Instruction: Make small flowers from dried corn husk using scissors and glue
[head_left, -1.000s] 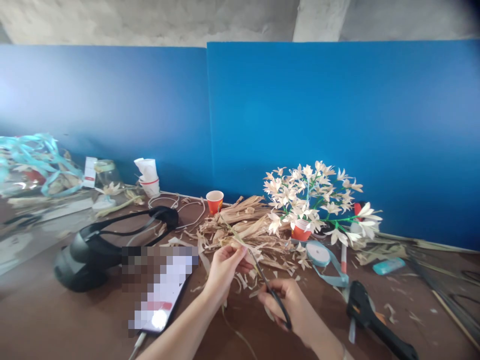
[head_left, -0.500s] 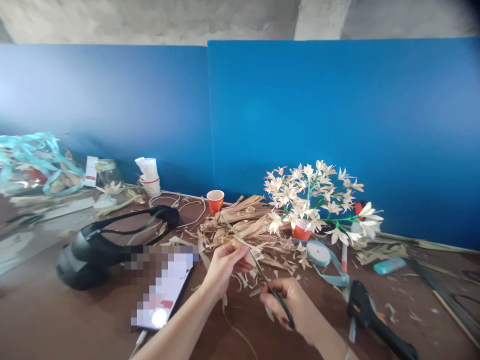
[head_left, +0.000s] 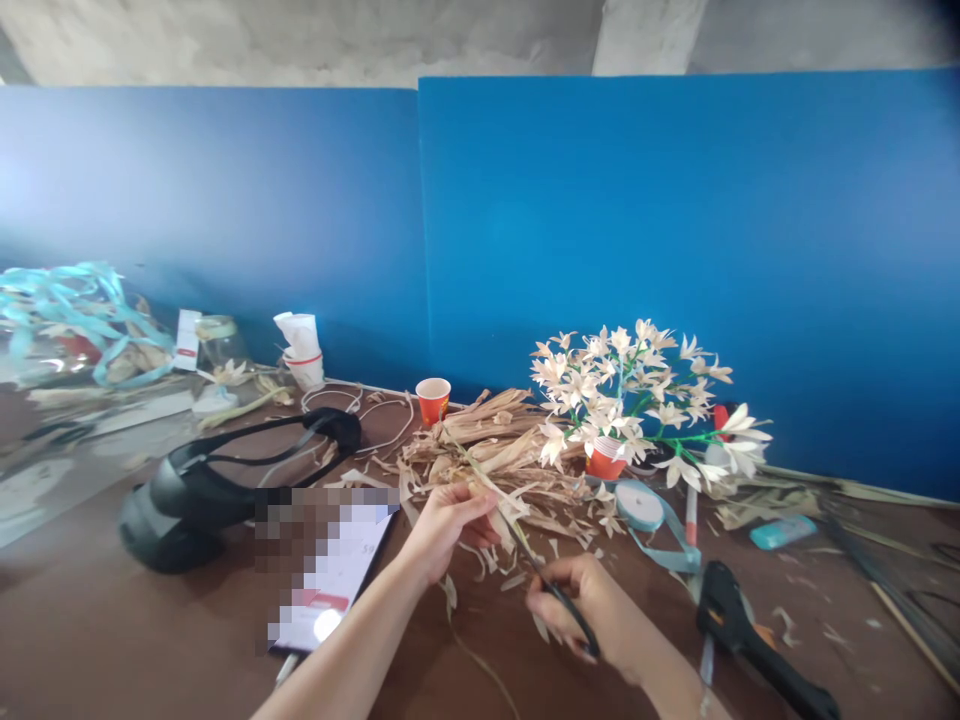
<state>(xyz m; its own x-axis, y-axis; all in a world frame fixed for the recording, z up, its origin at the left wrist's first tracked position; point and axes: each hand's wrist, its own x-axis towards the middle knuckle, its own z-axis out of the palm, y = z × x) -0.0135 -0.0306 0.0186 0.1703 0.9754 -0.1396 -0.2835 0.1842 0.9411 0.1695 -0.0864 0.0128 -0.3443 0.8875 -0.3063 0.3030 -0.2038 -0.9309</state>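
My left hand [head_left: 442, 525] is closed, pinching a long dried husk strip [head_left: 480, 478] that slants up toward the back left. My right hand [head_left: 592, 612] is wrapped round black-handled scissors [head_left: 559, 598], whose blades point up and left and meet the strip just below my left fingers. Both hands hover over the brown table [head_left: 112, 630], in front of a pile of dried husks [head_left: 487, 445]. Small husk cuttings [head_left: 510, 575] lie scattered under the hands.
A phone [head_left: 330, 585] lies left of my arm, a black headset [head_left: 217, 480] beyond it. Behind the husks stand an orange cup [head_left: 433, 400] and a bouquet of pale husk flowers [head_left: 637, 395]. A ribbon roll [head_left: 639, 505] and a black glue gun [head_left: 750, 640] lie right. Blue panels back the table.
Both hands stay at the husk strip; my right hand with the scissors has slid slightly right and down. The view has shifted a little.
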